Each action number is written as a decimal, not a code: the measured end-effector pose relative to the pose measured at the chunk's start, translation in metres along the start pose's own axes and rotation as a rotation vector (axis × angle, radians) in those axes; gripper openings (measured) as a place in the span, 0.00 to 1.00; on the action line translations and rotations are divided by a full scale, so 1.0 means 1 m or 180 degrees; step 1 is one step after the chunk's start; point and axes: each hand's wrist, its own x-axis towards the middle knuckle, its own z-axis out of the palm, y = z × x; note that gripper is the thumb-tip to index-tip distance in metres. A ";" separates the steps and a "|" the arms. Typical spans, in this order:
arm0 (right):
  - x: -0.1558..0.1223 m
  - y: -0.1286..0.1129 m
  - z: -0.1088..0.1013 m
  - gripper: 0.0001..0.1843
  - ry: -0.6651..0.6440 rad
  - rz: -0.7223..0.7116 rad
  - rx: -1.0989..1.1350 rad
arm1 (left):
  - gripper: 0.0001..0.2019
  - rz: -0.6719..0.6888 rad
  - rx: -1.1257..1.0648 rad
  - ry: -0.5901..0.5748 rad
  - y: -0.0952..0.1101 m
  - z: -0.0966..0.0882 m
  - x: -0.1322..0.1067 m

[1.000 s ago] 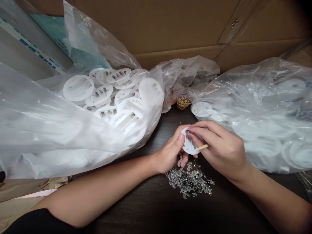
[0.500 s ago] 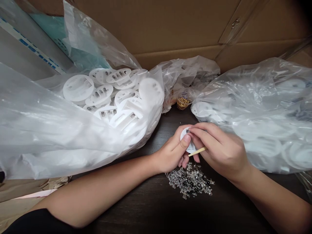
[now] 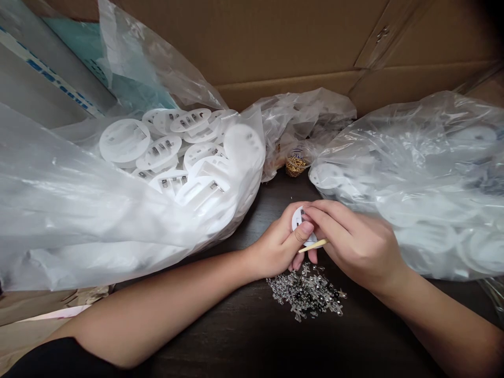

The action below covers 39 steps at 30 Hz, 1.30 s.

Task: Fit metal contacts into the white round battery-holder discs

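Note:
Between my two hands is a white plastic disc [image 3: 298,224] with slots and small metal parts in it. My left hand [image 3: 289,239] is closed on the disc's left side, thumb across its face. The right hand [image 3: 350,239] bends over the other edge, its fingertips at a metal part near the top. A thin pale-yellow stick [image 3: 313,245] with a tapered end sticks out from under my right fingers, held in that hand. Just below lies a pile of small silver metal pieces [image 3: 307,294] on the dark table [image 3: 220,325].
A clear plastic bag [image 3: 98,220] on the left holds many similar white discs [image 3: 125,140]. Another bag [image 3: 433,199] of white parts lies at the right. Gold-coloured small pieces [image 3: 295,166] sit in a bag at the back, before a cardboard wall [image 3: 283,42].
The left thumb has slid a little to the right across the disc. The stick's tip has shifted slightly left with my right hand. Both hands keep their hold.

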 end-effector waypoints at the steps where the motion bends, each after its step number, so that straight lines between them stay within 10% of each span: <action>1: 0.000 0.000 0.000 0.10 0.0000 -0.0011 -0.0031 | 0.29 0.0009 -0.0007 0.0006 0.000 0.000 0.000; 39: -0.003 0.013 0.004 0.07 -0.0020 -0.0092 0.0462 | 0.28 -0.0248 -0.0322 0.0111 -0.003 -0.003 -0.001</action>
